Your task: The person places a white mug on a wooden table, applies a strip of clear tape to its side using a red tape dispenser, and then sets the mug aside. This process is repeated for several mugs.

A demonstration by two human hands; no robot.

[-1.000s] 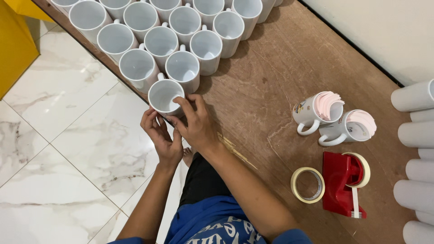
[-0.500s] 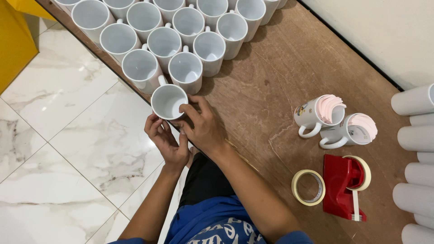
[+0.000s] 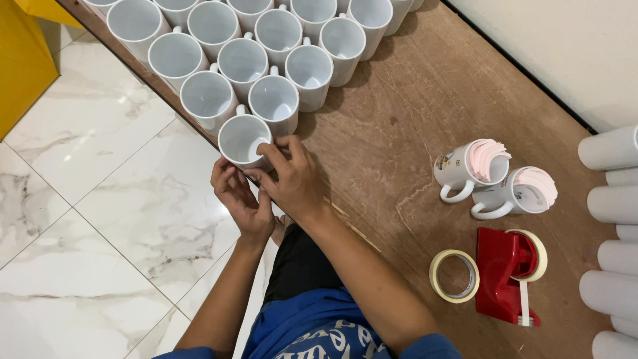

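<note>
The white mug [image 3: 243, 139] stands upright at the very edge of the wooden tabletop [image 3: 412, 119], the last one at the six o'clock end of a tight cluster of identical white mugs [image 3: 266, 53]. It touches the neighbour at its one o'clock, and its handle looks to point toward twelve.

It looks like glazed ceramic: stiff, fairly heavy for its size, smooth enough to slip through dry fingers, and sure to chip or break if it goes off the edge onto the marble floor [image 3: 100, 219] below. The safest hold, I'd judge, is around the wall with fingers on opposite sides, or through the handle; the rim alone gives little purchase.

The right hand [image 3: 292, 179] comes in from five o'clock, wrist low over the tabletop, its grip closed loosely on the mug with fingertips on the rim and wall at the four o'clock side. The left hand [image 3: 240, 196] reaches up from six o'clock, beyond the table edge, palm turned toward the mug and fingers curled against its lower wall; how firmly it holds I cannot tell.

Off at three o'clock lie two mugs stuffed with pink paper [image 3: 492, 176], a tape roll [image 3: 454, 276] and a red tape dispenser [image 3: 508, 276].
</note>
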